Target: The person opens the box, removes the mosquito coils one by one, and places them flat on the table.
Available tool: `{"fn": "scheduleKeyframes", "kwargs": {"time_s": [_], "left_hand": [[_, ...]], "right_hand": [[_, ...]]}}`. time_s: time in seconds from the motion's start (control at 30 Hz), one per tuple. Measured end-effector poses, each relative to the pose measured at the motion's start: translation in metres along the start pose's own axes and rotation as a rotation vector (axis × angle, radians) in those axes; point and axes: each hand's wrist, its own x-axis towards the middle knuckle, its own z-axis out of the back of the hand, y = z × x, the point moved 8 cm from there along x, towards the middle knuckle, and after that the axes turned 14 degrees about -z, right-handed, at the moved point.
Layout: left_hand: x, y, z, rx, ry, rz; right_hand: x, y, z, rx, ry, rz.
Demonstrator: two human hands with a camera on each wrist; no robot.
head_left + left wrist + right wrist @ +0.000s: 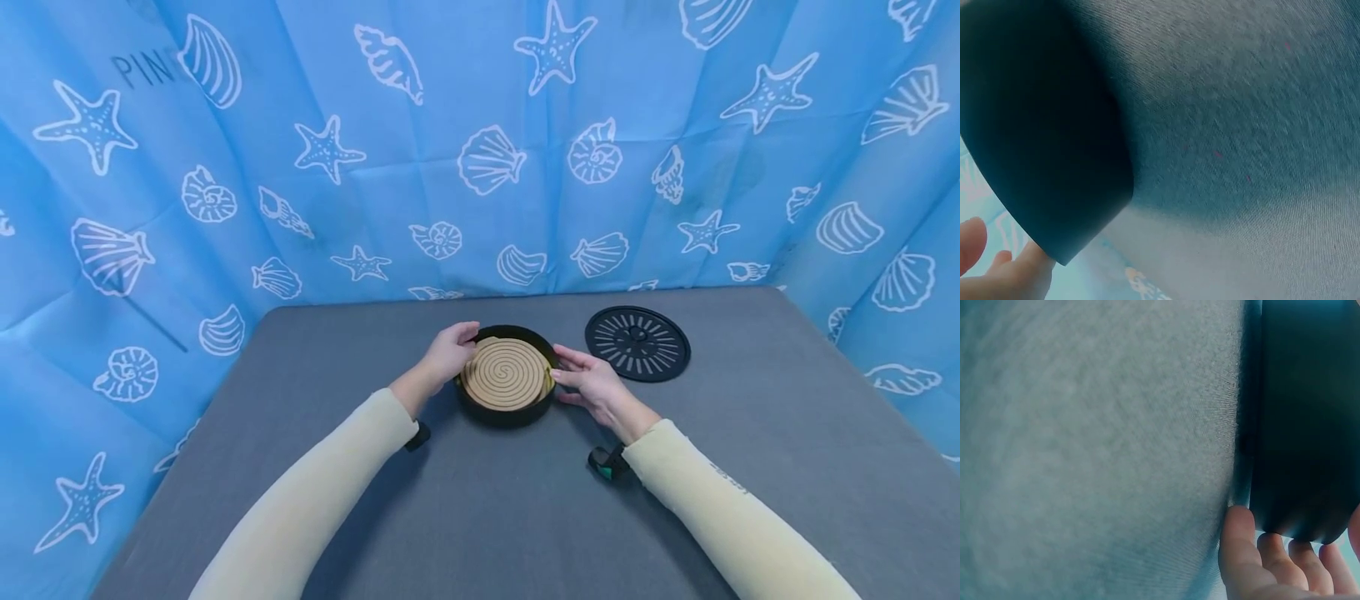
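Note:
A black round mosquito coil tin [506, 419] stands on the grey table between my hands. Inside it lies a tan spiral mosquito coil [504, 373], with a bit of yellow [548, 385] showing at its right edge. My left hand [450, 354] grips the tin's left side, thumb over the rim by the coil and fingers at the outer wall. On the opposite side my right hand [596, 390] holds the tin, its thumb at the rim and the fingertips [1275, 544] against the outer wall. The wrist views show the tin's dark side wall [1047, 125] close up.
A black slotted lid [637, 343] with a small central knob lies flat to the right, behind my right hand. The grey cloth-covered table [517, 517] meets a blue shell-patterned curtain [420, 167] at the back and sides.

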Motion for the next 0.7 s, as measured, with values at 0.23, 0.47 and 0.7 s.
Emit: {"fn": "scheduleKeyframes", "kwargs": {"time_s": [0.23, 0.47, 0.7], "left_hand": [[-0.0015, -0.002, -0.0052, -0.032, 0.001, -0.042], [-0.0004, -0.001, -0.0032, 0.017, -0.049, 0.047], [0.0047, 0.0008, -0.0002, 0.046, -0.02, 0.1]], "right_hand": [[-0.0006, 0.0, 0.0013, 0.021, -0.002, -0.021], [-0.0011, 0.0001, 0.0012, 0.02, 0.005, -0.029], [0.0002, -0.0007, 0.0008, 0.024, 0.007, -0.027]]}}
